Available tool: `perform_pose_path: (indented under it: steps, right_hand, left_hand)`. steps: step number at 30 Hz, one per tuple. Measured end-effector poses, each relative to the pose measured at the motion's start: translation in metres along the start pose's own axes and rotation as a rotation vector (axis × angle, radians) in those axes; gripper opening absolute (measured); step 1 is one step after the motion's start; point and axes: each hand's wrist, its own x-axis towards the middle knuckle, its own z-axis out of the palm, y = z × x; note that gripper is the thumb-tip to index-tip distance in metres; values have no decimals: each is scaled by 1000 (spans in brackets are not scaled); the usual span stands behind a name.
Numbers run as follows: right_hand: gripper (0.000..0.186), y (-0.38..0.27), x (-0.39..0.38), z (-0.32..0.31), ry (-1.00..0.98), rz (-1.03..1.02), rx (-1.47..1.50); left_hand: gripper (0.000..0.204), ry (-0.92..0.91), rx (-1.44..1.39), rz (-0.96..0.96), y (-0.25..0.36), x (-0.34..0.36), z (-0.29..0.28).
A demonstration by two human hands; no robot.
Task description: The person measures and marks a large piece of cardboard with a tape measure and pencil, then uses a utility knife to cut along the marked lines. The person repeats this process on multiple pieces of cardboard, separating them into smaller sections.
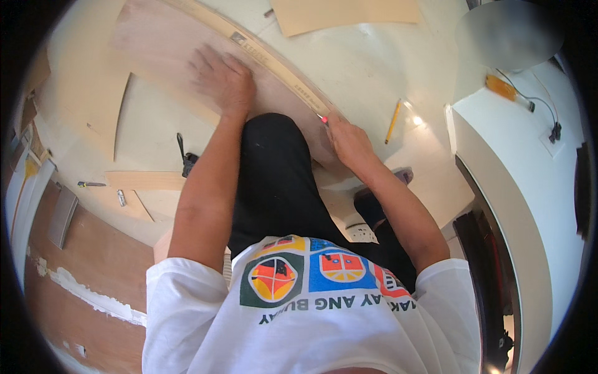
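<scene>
A long reddish-tan board (149, 37) lies under my hands, with a pale printed strip (280, 71) along its far edge. My left hand (223, 81), smeared by motion, rests over the board with its fingers apart. My right hand (347, 140) is closed on a small cutting tool (323, 118) with a red part, at the strip's right portion; much of the tool is hidden by my fingers. My bent knee (274, 149), in dark trousers, is against the board's near side.
A yellow pencil (393, 121) lies right of my hand. A black tape measure (189, 164), sheet offcuts (349, 12) and small tools (91, 184) lie around. A white ledge (517, 162) at the right holds an orange-handled screwdriver (501, 87) and wires.
</scene>
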Motion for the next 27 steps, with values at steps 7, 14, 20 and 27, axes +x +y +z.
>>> perform_pose_path:
  steps: [7, 14, 20, 27]
  right_hand:
    - [18, 40, -45, 25, -48, 119, -1]
    - [22, 68, -88, 41, -75, 146, -50]
    - [21, 65, -86, 32, -83, 156, -44]
    - [26, 77, -83, 40, 14, 78, -23]
  left_hand:
    - [64, -5, 4, 30, 3, -1, -3]
    - [63, -18, 71, -9, 4, 4, -7]
    - [62, 14, 57, 22, 2, -3, -3]
    - [56, 103, 49, 88, -2, -1, -2]
